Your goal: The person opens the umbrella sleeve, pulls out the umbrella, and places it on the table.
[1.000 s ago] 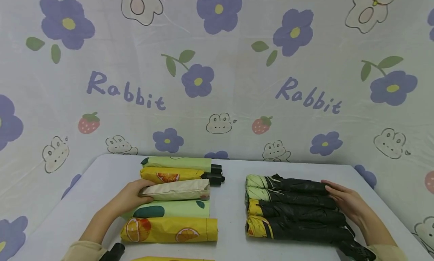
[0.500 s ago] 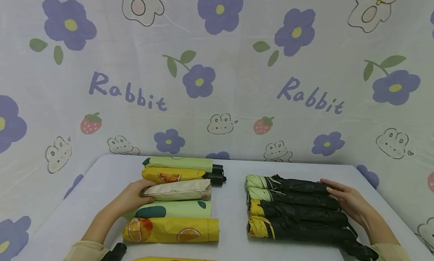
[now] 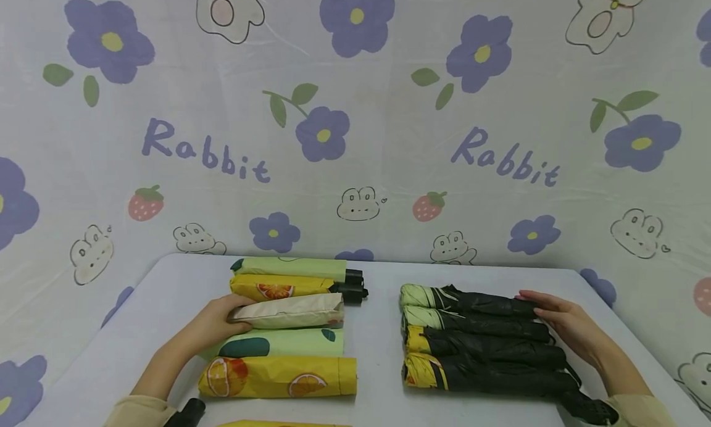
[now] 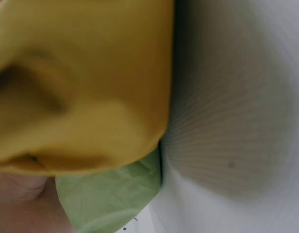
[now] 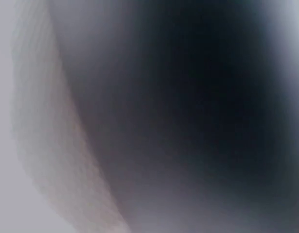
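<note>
My left hand point(image 3: 213, 322) grips the left end of a cream folded umbrella point(image 3: 294, 311), thumb at its near side. In front of it lie a light green folded umbrella point(image 3: 302, 342) and a yellow one with orange slices point(image 3: 266, 377). Behind it are another yellow umbrella point(image 3: 289, 286) and a green one point(image 3: 302, 266), black handles pointing right. My right hand point(image 3: 572, 328), fingers extended, rests at the right end of the rearmost black-sided folded umbrella point(image 3: 494, 303). Several such umbrellas lie side by side there, with green or yellow ends. The right wrist view is a dark blur.
A white table point(image 3: 383, 353) carries both rows, with a gap between them. A black handle point(image 3: 189, 413) lies by the left sleeve, and another yellow umbrella point(image 3: 283, 423) is cut off at the bottom edge. A patterned cloth point(image 3: 389, 137) hangs behind.
My right fingertips have moved slightly left and back over the end of the rearmost black-sided umbrella. My left hand keeps its hold on the cream umbrella.
</note>
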The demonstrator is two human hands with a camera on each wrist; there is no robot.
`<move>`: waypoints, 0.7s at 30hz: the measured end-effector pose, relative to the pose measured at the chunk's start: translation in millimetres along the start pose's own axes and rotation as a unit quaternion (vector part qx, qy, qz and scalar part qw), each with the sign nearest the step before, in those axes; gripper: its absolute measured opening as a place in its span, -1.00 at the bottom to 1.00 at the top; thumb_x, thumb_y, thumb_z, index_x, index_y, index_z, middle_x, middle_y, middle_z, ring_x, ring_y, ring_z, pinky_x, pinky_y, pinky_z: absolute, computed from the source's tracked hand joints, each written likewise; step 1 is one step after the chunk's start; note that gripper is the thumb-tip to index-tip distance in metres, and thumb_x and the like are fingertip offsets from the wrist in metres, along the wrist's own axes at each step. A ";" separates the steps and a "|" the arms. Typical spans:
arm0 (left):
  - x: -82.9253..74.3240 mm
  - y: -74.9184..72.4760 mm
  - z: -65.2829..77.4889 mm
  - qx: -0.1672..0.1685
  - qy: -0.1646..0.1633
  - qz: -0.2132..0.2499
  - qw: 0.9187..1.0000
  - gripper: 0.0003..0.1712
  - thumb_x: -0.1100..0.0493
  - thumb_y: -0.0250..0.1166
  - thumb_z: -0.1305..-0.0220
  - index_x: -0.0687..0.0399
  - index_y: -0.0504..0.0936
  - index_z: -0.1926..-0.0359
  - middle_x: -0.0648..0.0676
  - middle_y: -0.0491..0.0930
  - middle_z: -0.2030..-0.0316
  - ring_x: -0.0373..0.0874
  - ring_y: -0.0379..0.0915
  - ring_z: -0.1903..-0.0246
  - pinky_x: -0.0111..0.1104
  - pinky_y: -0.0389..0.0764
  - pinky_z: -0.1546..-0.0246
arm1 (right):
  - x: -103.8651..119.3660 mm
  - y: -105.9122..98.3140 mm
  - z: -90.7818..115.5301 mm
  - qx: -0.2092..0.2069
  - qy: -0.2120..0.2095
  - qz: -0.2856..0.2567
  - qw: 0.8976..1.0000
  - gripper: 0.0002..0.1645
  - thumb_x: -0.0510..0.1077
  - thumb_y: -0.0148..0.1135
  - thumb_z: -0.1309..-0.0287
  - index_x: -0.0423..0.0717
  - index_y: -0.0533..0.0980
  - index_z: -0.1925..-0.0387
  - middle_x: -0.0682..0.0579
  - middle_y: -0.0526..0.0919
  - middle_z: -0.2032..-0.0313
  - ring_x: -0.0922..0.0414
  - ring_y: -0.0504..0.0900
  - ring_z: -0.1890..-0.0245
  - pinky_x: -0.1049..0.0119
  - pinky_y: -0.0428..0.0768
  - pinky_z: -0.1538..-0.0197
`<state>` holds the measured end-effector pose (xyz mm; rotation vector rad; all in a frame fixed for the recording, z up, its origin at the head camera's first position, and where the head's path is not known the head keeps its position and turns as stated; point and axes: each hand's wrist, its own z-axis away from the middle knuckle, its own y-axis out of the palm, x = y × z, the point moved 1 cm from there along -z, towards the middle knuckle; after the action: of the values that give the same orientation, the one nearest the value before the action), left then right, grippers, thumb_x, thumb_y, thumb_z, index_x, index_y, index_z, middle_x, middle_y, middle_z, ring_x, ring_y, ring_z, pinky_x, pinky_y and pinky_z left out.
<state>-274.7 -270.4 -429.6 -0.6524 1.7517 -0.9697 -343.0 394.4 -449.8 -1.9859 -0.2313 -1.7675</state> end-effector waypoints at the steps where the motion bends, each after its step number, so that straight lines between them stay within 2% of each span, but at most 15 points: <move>1: 0.1 -0.1 0.3 0.000 -0.004 0.001 1.000 -0.63 0.19 0.43 -0.13 0.13 0.64 0.02 0.07 0.65 0.12 -0.07 0.53 0.10 -0.16 0.57 0.06 | 0.8 0.4 -0.3 -0.003 -0.001 0.007 1.000 -0.38 -0.22 -0.08 -0.47 -0.40 0.08 -0.43 0.48 0.52 -0.15 0.64 0.41 -0.15 0.76 0.36 -0.09; 6: -0.4 -0.1 0.5 0.001 -0.003 0.003 1.000 -0.63 0.20 0.43 -0.13 0.15 0.64 0.02 0.09 0.65 0.12 -0.05 0.53 0.10 -0.15 0.57 0.06 | 3.3 3.3 -0.7 -0.017 -0.002 0.024 1.000 -0.40 -0.21 -0.07 -0.47 -0.38 0.12 -0.42 0.47 0.52 -0.14 0.65 0.40 -0.14 0.77 0.35 -0.07; 9: -0.3 -0.5 0.5 0.003 -0.002 0.002 1.000 -0.63 0.19 0.43 -0.13 0.15 0.64 0.02 0.09 0.65 0.12 -0.06 0.53 0.10 -0.17 0.57 0.07 | 5.6 5.9 -1.1 -0.032 0.018 0.058 0.998 -0.36 -0.12 -0.03 -0.46 -0.34 0.14 -0.42 0.48 0.49 -0.15 0.67 0.37 -0.13 0.72 0.37 -0.07; 11: 0.0 -0.6 0.5 0.004 -0.004 0.001 1.000 -0.63 0.19 0.43 -0.13 0.14 0.64 0.02 0.08 0.64 0.12 -0.07 0.53 0.11 -0.18 0.57 0.07 | 7.8 7.1 -1.7 -0.038 0.044 0.092 0.994 -0.32 -0.05 0.03 -0.43 -0.29 0.17 -0.42 0.44 0.46 -0.18 0.71 0.34 -0.10 0.46 0.39 -0.24; 13: 0.1 -0.7 0.5 0.005 -0.003 0.001 1.000 -0.63 0.19 0.43 -0.13 0.14 0.64 0.02 0.07 0.64 0.12 -0.08 0.53 0.11 -0.19 0.57 0.08 | 9.7 7.8 -3.0 -0.036 0.069 0.121 0.990 -0.30 0.00 0.07 -0.39 -0.23 0.20 -0.42 0.35 0.43 -0.24 0.75 0.29 -0.06 0.10 0.32 -0.36; 16: -0.2 -0.9 0.5 0.007 -0.005 0.002 1.000 -0.63 0.19 0.43 -0.13 0.15 0.64 0.02 0.08 0.64 0.12 -0.08 0.53 0.11 -0.18 0.57 0.08 | 11.9 6.7 -5.5 -0.025 0.087 0.140 0.986 -0.30 -0.05 0.12 -0.35 -0.20 0.23 -0.41 0.19 0.40 -0.31 0.79 0.24 -0.02 -0.38 0.08 -0.33; 19: -1.1 -1.2 0.7 0.006 -0.008 0.004 1.000 -0.63 0.19 0.43 -0.13 0.15 0.64 0.02 0.08 0.64 0.12 -0.07 0.53 0.10 -0.18 0.57 0.07 | 13.3 4.5 -8.9 -0.011 0.088 0.140 0.986 -0.32 -0.15 0.13 -0.31 -0.24 0.23 -0.41 0.02 0.37 -0.36 0.79 0.23 -0.02 -0.46 -0.05 -0.33; 21: -2.1 -1.6 1.1 0.005 -0.006 0.005 1.000 -0.63 0.18 0.43 -0.13 0.15 0.64 0.02 0.09 0.64 0.12 -0.06 0.53 0.11 -0.17 0.57 0.08 | 14.2 3.1 -11.1 -0.002 0.092 0.141 0.986 -0.32 -0.18 0.13 -0.30 -0.23 0.23 -0.41 -0.10 0.30 -0.40 0.74 0.23 -0.06 -0.46 -0.06 -0.32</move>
<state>-272.9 -270.0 -427.4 -0.6417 1.7370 -0.9656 -349.4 384.1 -436.0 -1.7447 0.1099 -1.7498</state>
